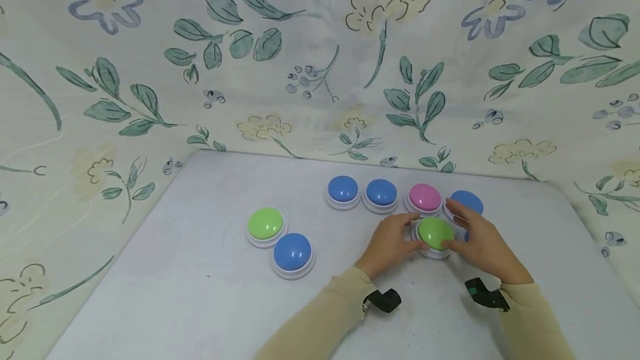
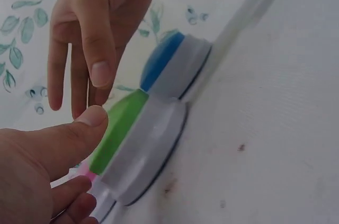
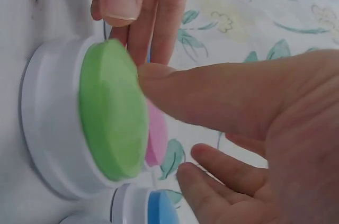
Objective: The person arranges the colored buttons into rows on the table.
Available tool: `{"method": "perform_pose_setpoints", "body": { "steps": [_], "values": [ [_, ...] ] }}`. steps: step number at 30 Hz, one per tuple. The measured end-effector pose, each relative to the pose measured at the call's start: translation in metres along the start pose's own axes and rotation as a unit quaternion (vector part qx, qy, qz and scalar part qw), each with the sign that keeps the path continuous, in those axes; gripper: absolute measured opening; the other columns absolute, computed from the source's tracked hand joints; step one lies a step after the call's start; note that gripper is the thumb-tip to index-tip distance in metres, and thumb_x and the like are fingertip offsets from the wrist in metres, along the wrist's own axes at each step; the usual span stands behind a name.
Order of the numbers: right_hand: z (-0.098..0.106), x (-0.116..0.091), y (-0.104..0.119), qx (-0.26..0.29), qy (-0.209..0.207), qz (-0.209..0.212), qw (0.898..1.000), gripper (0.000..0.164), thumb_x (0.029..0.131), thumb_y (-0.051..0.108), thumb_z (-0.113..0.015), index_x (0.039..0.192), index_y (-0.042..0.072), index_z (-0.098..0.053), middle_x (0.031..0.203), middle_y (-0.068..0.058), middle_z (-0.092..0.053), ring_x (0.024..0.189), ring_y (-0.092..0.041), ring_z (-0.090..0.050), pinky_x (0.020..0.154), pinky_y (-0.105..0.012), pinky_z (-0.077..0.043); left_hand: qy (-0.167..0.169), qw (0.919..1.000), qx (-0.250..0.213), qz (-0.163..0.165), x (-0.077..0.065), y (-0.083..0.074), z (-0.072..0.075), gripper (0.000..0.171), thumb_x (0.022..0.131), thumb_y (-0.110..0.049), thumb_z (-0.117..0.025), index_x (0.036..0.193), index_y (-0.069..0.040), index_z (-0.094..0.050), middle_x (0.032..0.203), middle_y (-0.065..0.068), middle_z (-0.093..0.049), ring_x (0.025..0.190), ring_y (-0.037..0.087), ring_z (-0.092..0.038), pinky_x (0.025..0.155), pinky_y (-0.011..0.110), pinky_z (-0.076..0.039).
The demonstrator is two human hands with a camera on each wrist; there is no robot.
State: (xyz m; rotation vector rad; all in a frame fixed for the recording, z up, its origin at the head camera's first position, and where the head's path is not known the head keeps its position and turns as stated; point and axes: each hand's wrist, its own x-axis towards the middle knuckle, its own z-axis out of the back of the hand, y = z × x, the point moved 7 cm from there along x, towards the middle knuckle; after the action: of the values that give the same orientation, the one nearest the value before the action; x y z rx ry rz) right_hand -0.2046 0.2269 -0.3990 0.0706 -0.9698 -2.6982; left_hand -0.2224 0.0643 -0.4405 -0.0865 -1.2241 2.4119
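A green push button point(image 1: 435, 233) with a round white base sits on the table between my two hands. On its left is my left hand point(image 1: 390, 243), thumb and fingers spread about the near and far sides. My right hand point(image 1: 482, 246) is on the other side, its thumb right at the green dome point(image 3: 114, 110) in the right wrist view and its other fingers reaching over a blue button point(image 1: 470, 200). Fingers of both hands look relaxed, not curled round the base. Just behind stands a pink button point(image 1: 425, 197). Another blue button point(image 1: 467, 236) is mostly hidden by the right hand.
Two blue buttons, a left one point(image 1: 342, 189) and a right one point(image 1: 381, 192), continue the back row leftward. Farther left, a green button point(image 1: 265, 224) touches a blue button point(image 1: 292, 251). A floral cloth point(image 1: 320, 115) rises behind the white table point(image 1: 200, 315).
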Motion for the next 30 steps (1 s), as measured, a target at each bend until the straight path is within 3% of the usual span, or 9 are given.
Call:
{"method": "perform_pose_setpoints", "body": {
  "steps": [5,15,30],
  "values": [
    [0.007,-0.002,0.006,0.022,-0.029,0.013,0.999,0.086,0.086,0.006,-0.078,0.154,-0.006,-0.028,0.152,-0.031,-0.039,0.129,-0.052,-0.049,0.098,-0.058,-0.048,0.001,0.9999,-0.013,0.003,-0.001,-0.005,0.012,0.065,0.089,-0.029,-0.079,0.147,-0.015,-0.053,0.138,-0.001,-0.061,0.122,0.015,-0.058,0.099,0.024,-0.05],
    [0.008,-0.003,0.018,0.066,-0.055,0.011,0.996,0.09,0.087,0.008,-0.079,0.157,0.0,-0.023,0.15,-0.027,-0.042,0.133,-0.049,-0.046,0.102,-0.055,-0.045,-0.008,0.9996,-0.025,-0.009,-0.009,-0.007,0.049,0.068,0.089,-0.032,-0.078,0.148,-0.014,-0.05,0.143,0.0,-0.058,0.125,0.019,-0.057,0.1,0.028,-0.051],
    [-0.015,0.007,0.04,0.087,-0.046,0.035,0.995,0.086,0.087,0.008,-0.079,0.157,0.003,-0.029,0.149,-0.02,-0.047,0.134,-0.04,-0.048,0.105,-0.049,-0.045,-0.031,0.9995,0.011,-0.001,-0.041,0.006,0.109,0.071,0.087,-0.029,-0.081,0.148,-0.012,-0.05,0.147,0.002,-0.054,0.131,0.019,-0.053,0.105,0.036,-0.049]
  ]
}}
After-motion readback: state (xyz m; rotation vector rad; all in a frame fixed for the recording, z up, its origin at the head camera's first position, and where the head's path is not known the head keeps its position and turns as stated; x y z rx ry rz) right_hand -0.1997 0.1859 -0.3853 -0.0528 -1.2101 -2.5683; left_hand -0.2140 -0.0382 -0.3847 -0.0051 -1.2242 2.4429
